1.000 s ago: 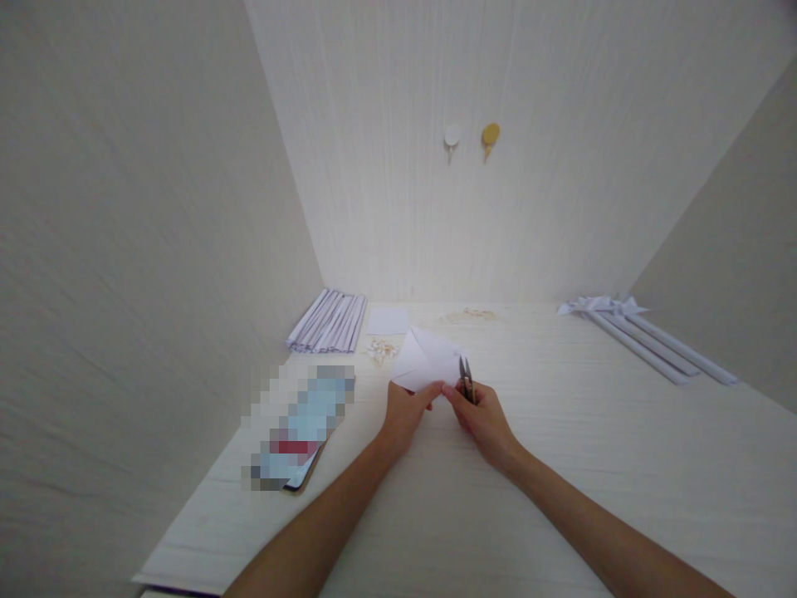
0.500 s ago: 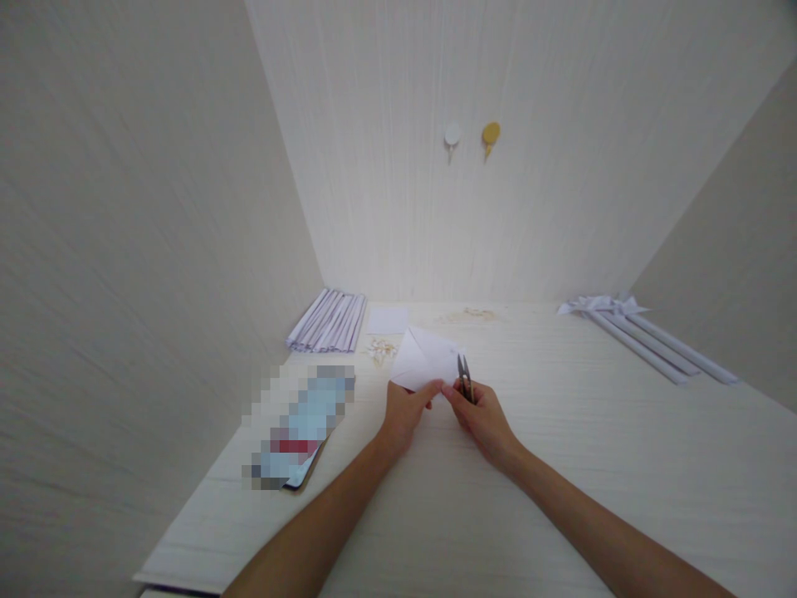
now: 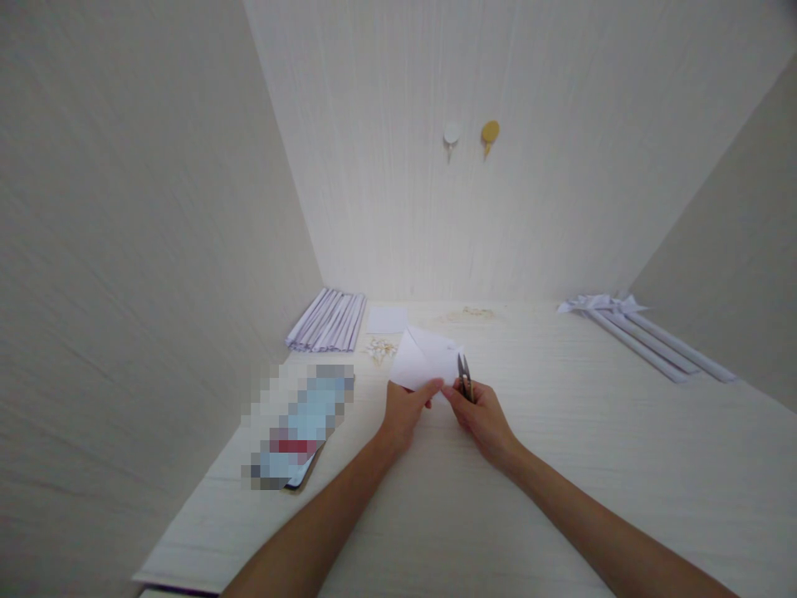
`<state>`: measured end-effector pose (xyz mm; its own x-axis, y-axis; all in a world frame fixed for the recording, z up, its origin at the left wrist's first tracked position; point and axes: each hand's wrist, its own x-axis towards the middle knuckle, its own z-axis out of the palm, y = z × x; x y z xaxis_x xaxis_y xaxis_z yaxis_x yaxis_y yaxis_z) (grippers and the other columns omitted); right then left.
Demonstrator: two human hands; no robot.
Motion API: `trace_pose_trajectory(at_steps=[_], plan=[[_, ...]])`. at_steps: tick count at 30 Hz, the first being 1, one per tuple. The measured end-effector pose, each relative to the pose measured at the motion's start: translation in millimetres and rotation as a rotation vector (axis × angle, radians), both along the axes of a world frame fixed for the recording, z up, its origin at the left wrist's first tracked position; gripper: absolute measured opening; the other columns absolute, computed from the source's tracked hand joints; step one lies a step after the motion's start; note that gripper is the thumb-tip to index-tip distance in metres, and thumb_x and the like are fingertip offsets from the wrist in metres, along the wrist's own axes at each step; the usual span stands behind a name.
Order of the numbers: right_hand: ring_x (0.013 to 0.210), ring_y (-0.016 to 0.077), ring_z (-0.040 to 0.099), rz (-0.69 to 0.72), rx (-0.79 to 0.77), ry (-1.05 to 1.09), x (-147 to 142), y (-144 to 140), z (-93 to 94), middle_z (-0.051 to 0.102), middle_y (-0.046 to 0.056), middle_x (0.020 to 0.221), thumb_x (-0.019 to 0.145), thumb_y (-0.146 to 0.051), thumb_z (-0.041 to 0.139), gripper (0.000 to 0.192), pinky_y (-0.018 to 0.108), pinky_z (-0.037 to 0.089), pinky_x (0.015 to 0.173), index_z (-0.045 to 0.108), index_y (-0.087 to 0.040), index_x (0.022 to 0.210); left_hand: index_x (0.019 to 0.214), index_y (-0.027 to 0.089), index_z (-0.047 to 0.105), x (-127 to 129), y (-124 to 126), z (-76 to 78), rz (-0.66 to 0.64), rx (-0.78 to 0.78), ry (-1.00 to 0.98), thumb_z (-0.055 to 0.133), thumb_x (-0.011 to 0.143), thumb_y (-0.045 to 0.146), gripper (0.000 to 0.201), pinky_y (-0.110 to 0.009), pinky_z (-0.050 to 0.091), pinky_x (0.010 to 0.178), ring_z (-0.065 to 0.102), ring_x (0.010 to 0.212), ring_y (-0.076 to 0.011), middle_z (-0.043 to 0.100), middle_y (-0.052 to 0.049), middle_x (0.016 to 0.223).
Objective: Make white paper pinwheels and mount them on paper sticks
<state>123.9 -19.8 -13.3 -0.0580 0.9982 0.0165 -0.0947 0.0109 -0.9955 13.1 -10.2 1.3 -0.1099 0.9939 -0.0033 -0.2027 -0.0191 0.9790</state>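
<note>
A folded sheet of white paper (image 3: 423, 357) is held up over the table, one flap lying diagonally across it. My left hand (image 3: 404, 411) is closed on its lower left edge, thumb on top and pointing right. My right hand (image 3: 482, 415) pinches the lower right edge between thumb and finger, close to the left thumb. Tucked in that same hand is a pair of thread snips (image 3: 464, 378), its dark blades pointing up and slightly apart. The fingers under the paper are mostly hidden.
Rolled paper tubes (image 3: 329, 322) lie at the back left, beside a flat white sheet (image 3: 387, 320) and small scraps (image 3: 379, 350). A blurred-out phone (image 3: 305, 428) lies left. Longer paper rolls (image 3: 653, 345) lie at right. Two hooks, white (image 3: 452, 134) and yellow (image 3: 491, 133), hang on the wall.
Almost nothing differs. The paper has tilted very slightly between my hands, and both hands keep their grip in the same place.
</note>
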Motion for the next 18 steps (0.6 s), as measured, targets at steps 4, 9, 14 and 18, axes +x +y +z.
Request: trace_pose_trajectory(at_steps=[4,9,14,18], plan=[[0.035,0.0028,0.018,0.005,0.008,0.008,0.2,-0.8,0.5,0.028,-0.01,0.039,0.065,-0.044,0.059,0.034,0.019,0.012,0.033,0.039,-0.018,0.055,0.052,0.012,0.054,-0.3,0.5,-2.5,-0.011,0.012,0.01,0.067,0.052,0.024,0.018,-0.018,0.032,0.038,0.04,0.041,-0.0059,0.049,0.003,0.046],[0.035,0.0029,0.019,0.004,-0.001,0.033,-0.3,-1.1,0.5,0.028,-0.01,0.038,0.065,-0.044,0.059,0.035,0.019,0.012,0.033,0.038,-0.018,0.054,0.052,0.013,0.054,0.3,0.7,-2.5,-0.02,0.011,0.012,0.067,0.053,0.024,0.017,-0.018,0.032,0.038,0.04,0.041,-0.0061,0.049,0.004,0.046],[0.034,0.0032,0.019,0.009,0.009,0.044,0.2,-0.8,-1.7,0.028,-0.011,0.038,0.066,-0.044,0.059,0.035,0.019,0.013,0.033,0.037,-0.018,0.055,0.054,0.013,0.054,1.0,-0.5,-1.2,-0.024,0.003,-0.003,0.067,0.052,0.024,0.018,-0.018,0.032,0.037,0.04,0.04,-0.006,0.05,0.003,0.047],[0.035,0.0037,0.02,-0.021,0.012,0.02,0.2,-1.7,-1.5,0.028,-0.01,0.039,0.066,-0.043,0.059,0.035,0.02,0.014,0.033,0.036,-0.019,0.055,0.056,0.012,0.055,1.1,-0.1,-4.3,-0.058,-0.006,-0.018,0.067,0.053,0.027,0.019,-0.018,0.033,0.038,0.042,0.042,-0.0067,0.052,0.002,0.05]])
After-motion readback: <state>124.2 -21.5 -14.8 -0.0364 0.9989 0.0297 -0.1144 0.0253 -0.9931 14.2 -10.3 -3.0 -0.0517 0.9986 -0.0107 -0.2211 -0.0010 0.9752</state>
